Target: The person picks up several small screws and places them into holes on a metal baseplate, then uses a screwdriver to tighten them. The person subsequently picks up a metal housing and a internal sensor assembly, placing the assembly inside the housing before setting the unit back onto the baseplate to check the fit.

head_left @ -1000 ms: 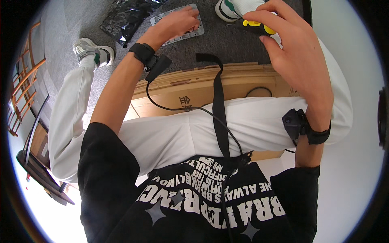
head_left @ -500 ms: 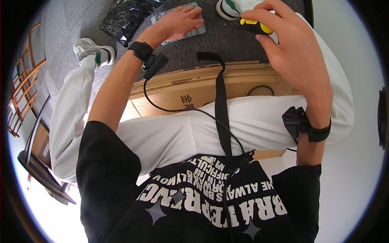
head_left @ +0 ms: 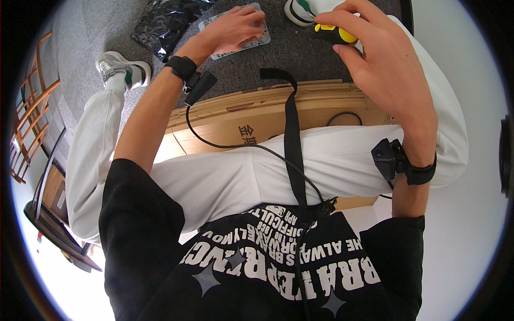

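Note:
My left hand (head_left: 234, 30) rests over a grey metal plate with cut-outs (head_left: 261, 38) on the dark carpet, its fingers spread and slightly bent across the surface. Part of the plate is hidden under that hand. To the right, my right hand (head_left: 383, 59) grips a black and yellow screwdriver (head_left: 333, 33) by its handle, between thumb and fingers. The screwdriver is held above the carpet near my right shoe (head_left: 300, 12), its thin shaft pointing left toward the plate and hard to make out.
A crinkled black plastic bag (head_left: 166, 27) lies left of the plate. Flattened cardboard (head_left: 214, 128) is under my legs. A black strap (head_left: 292, 128) and a cable (head_left: 225, 145) hang across my lap. A white wall (head_left: 471, 80) stands close on the right; wooden chairs (head_left: 35, 101) are far left.
My left hand has shifted slightly left, its fingers a little more bent over the plate. My right hand has moved slightly left with the screwdriver still in it.

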`<state>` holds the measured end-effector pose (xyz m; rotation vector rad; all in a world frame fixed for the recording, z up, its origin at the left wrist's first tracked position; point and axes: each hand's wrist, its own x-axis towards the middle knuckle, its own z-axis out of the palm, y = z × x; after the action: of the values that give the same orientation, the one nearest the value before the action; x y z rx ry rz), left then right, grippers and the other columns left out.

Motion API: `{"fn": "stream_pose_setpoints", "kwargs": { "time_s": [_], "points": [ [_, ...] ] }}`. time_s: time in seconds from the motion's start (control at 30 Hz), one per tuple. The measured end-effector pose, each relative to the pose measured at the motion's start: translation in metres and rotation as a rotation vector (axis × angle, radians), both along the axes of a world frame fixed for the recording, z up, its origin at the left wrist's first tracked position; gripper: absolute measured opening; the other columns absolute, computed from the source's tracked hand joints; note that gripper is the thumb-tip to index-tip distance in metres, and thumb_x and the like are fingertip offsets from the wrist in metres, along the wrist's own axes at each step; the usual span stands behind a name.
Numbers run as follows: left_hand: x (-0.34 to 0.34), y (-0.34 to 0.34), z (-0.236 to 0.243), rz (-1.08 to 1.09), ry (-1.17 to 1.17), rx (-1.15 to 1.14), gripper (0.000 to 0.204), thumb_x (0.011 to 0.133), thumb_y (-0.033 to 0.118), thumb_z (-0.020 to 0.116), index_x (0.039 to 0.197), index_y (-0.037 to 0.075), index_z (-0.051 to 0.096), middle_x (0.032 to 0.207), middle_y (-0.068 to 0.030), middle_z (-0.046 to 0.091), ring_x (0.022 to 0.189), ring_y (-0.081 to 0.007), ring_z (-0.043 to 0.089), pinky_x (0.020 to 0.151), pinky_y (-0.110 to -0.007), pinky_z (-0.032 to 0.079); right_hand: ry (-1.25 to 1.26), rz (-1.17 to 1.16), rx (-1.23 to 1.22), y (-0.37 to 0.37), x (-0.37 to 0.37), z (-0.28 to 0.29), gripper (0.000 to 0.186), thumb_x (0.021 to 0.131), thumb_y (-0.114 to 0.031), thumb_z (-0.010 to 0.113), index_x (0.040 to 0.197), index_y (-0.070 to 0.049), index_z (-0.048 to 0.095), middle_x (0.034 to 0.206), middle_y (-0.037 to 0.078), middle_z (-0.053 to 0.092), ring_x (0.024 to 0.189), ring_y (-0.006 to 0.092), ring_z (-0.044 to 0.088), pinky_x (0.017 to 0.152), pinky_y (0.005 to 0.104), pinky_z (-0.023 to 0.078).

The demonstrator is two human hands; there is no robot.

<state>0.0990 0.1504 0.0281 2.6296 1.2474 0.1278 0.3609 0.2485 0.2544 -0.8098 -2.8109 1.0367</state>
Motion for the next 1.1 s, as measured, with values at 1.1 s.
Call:
{"fn": "stream_pose_setpoints", "kwargs": {
  "time_s": [1.1],
  "points": [
    [-0.002,0.007,-0.009,0.000,-0.037,-0.113,0.010,0.095,0.015,0.062,0.094,0.010,0.054,0.101,-0.0062,0.052,0.098,-0.0268,0.053,0.088,-0.040,0.046,0.073,0.022,-0.051,0.004,-0.001,-0.007,0.029,0.079,0.004,0.067,0.107,0.002,0.065,0.100,0.016,0.060,0.082,0.0325,0.063,0.072,0.0370,0.052]
  ]
}}
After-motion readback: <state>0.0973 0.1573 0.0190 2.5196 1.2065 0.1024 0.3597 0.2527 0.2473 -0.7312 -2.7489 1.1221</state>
